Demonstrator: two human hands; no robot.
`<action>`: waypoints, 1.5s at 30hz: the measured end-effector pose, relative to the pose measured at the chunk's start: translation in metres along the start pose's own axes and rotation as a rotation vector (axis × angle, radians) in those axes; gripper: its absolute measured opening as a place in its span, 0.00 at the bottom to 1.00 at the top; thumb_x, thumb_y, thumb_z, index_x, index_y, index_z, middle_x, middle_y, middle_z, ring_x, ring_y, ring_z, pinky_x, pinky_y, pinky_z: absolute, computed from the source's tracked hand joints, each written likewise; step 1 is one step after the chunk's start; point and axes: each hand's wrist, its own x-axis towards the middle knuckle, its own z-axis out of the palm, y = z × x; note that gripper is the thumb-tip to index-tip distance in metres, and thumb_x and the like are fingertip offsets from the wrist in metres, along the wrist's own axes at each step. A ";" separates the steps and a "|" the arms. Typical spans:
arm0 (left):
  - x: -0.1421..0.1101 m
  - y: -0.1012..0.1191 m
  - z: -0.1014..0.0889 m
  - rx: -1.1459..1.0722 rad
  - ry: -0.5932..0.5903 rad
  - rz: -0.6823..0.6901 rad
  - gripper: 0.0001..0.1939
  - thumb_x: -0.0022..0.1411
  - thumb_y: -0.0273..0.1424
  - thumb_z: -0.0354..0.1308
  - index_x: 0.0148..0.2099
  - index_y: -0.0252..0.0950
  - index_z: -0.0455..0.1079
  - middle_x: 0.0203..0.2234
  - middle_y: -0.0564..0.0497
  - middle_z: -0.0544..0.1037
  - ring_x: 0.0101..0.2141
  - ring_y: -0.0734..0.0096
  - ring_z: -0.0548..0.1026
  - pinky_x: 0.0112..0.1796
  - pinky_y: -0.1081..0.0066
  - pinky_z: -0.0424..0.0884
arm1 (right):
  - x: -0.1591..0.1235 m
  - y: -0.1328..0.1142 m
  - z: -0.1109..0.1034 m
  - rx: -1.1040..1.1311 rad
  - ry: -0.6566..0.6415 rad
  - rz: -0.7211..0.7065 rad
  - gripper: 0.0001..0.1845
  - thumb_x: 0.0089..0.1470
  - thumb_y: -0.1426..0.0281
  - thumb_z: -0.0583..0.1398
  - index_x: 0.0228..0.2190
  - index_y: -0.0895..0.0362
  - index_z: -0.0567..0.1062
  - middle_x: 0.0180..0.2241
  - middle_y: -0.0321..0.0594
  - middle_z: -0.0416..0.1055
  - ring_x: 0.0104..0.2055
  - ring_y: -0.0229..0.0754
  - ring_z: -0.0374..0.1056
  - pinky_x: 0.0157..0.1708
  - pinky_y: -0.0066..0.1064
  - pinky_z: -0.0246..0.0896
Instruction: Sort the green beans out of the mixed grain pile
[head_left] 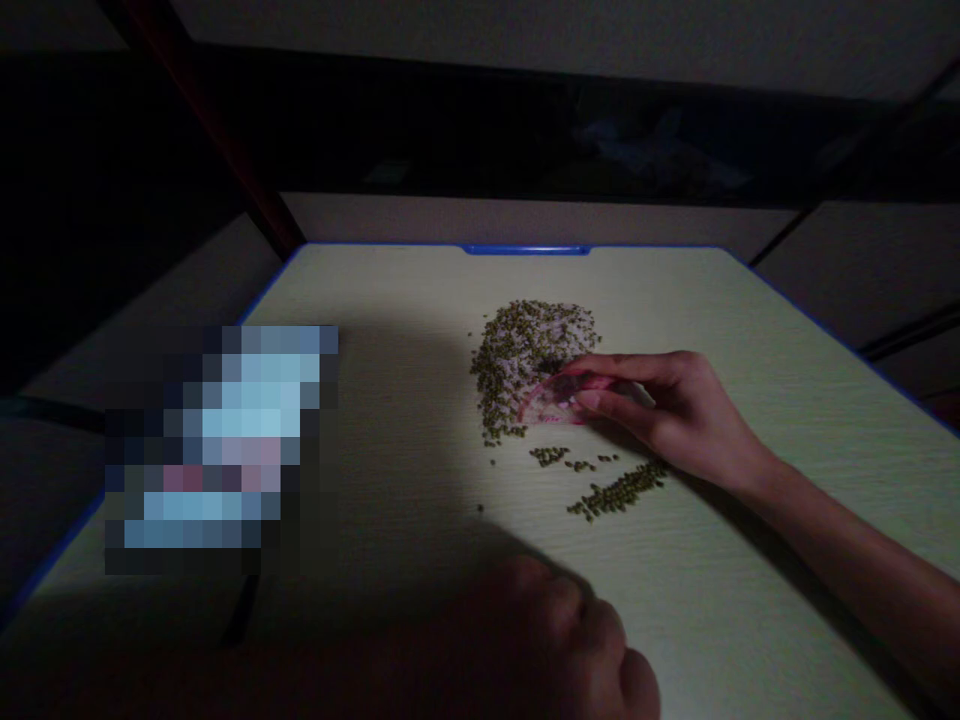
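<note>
My right hand (675, 415) reaches in from the right, thumb and fingers pinched on a piece of see-through pink plastic (551, 403) with a curved edge. What kind of piece it is, I cannot tell. It touches the near side of a heap of green beans (495, 370) mixed with white grains. Closer to me, beside the right wrist, lies a band of loose green beans (619, 490), and a smaller cluster (549, 456) sits between. In deep shadow at the bottom, my left hand (562, 620) is curled closed near the table; its palm side is hidden.
The pale table (390, 420) has a blue rim and a blue handle piece (525, 250) at its far edge. A blurred-out bright screen-like object (240, 420) stands on the left. Behind the table runs a dark band with a light wall above.
</note>
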 end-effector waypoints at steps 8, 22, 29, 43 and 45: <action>0.002 0.003 0.006 0.028 0.059 -0.045 0.08 0.57 0.27 0.50 0.25 0.35 0.59 0.19 0.54 0.65 0.21 0.77 0.61 0.25 0.75 0.62 | -0.002 0.003 -0.003 0.023 -0.045 -0.086 0.13 0.49 0.72 0.59 0.39 0.59 0.77 0.38 0.39 0.76 0.37 0.40 0.72 0.38 0.28 0.68; 0.000 0.004 0.006 0.043 0.097 -0.054 0.10 0.59 0.28 0.49 0.25 0.34 0.61 0.18 0.53 0.65 0.22 0.77 0.63 0.27 0.75 0.64 | -0.001 0.003 -0.001 0.090 -0.125 -0.121 0.12 0.50 0.74 0.59 0.38 0.61 0.77 0.36 0.39 0.77 0.35 0.37 0.72 0.31 0.22 0.67; 0.004 0.002 0.002 0.011 0.137 -0.090 0.11 0.58 0.25 0.47 0.23 0.35 0.58 0.17 0.55 0.63 0.19 0.76 0.59 0.19 0.72 0.56 | -0.003 0.001 0.000 0.136 -0.164 -0.145 0.12 0.50 0.75 0.59 0.39 0.59 0.76 0.36 0.36 0.77 0.33 0.33 0.72 0.31 0.18 0.66; 0.000 0.003 0.005 0.035 0.088 -0.062 0.10 0.58 0.28 0.49 0.24 0.34 0.59 0.18 0.54 0.64 0.21 0.77 0.62 0.25 0.75 0.62 | -0.005 -0.006 0.000 0.007 -0.035 0.009 0.13 0.48 0.73 0.60 0.38 0.60 0.77 0.35 0.41 0.77 0.31 0.38 0.72 0.27 0.25 0.68; -0.002 0.005 0.008 0.034 0.090 -0.072 0.10 0.58 0.28 0.49 0.24 0.34 0.60 0.18 0.54 0.65 0.21 0.77 0.62 0.27 0.75 0.64 | -0.005 -0.005 0.000 0.000 -0.017 0.026 0.12 0.48 0.73 0.60 0.37 0.59 0.77 0.34 0.41 0.77 0.31 0.39 0.72 0.27 0.26 0.67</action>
